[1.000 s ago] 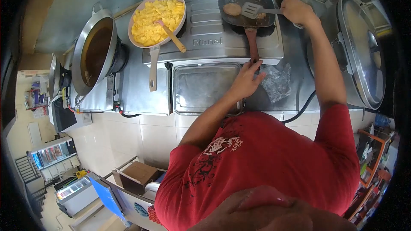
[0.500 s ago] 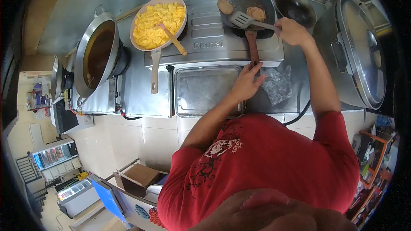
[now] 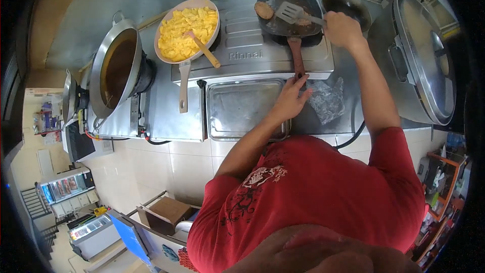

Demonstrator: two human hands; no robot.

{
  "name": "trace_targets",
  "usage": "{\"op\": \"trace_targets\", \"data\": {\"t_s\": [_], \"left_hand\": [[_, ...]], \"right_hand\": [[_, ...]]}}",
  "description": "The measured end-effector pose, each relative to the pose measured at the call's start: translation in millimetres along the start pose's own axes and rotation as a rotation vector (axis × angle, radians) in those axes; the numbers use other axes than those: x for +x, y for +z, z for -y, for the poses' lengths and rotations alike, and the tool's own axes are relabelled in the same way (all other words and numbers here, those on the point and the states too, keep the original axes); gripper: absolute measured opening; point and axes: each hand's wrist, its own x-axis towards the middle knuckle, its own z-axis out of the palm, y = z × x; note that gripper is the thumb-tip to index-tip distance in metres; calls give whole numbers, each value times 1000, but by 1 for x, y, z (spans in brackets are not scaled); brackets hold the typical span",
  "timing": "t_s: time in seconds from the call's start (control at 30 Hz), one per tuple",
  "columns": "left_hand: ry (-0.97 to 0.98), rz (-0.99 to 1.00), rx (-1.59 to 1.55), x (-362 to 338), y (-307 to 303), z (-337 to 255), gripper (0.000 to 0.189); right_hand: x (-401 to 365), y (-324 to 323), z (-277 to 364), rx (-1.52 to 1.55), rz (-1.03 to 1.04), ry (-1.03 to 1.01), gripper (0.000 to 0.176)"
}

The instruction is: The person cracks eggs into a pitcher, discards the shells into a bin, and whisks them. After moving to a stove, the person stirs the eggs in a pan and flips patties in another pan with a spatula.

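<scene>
My left hand [image 3: 293, 93] is closed around the end of the brown handle of a dark square frying pan [image 3: 283, 0] on the stove. In my right hand [image 3: 342, 29] is a grey slotted spatula [image 3: 290, 13], its blade over the middle of the pan. One browned patty [image 3: 263, 10] lies at the pan's left side. Another patty [image 3: 304, 21] is partly covered by the spatula. Left on the same stove, a light frying pan [image 3: 184, 60] holds yellow scrambled egg [image 3: 187, 30] with a wooden-handled utensil [image 3: 208, 54] resting in it.
A wok of brown liquid [image 3: 118, 71] stands at left. A dark wok [image 3: 348, 5] and a large lidded pot [image 3: 419, 60] are at right. In front of the stove [image 3: 247, 65] lie a metal tray [image 3: 245, 108] and a crumpled clear plastic bag [image 3: 327, 100].
The spatula and my right hand have shifted slightly up and away, and the blade now covers more of the right patty. My left hand stays on the pan handle.
</scene>
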Motion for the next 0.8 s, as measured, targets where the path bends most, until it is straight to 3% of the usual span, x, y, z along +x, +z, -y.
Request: {"op": "trace_targets", "data": {"t_s": [0.23,0.4,0.6,0.8], "left_hand": [[2,-19,29,1,2,1,56],[9,-23,8,2,4,7,56],[14,-4,-23,3,-3,0,55],[48,-12,2,4,2,11,57]], "right_hand": [[76,6,-6,-41,-227,-17,27],[115,23,-32,-2,-166,-108,36],[88,1,-61,10,-24,-229,38],[52,-20,-67,38,34,-159,30]]}}
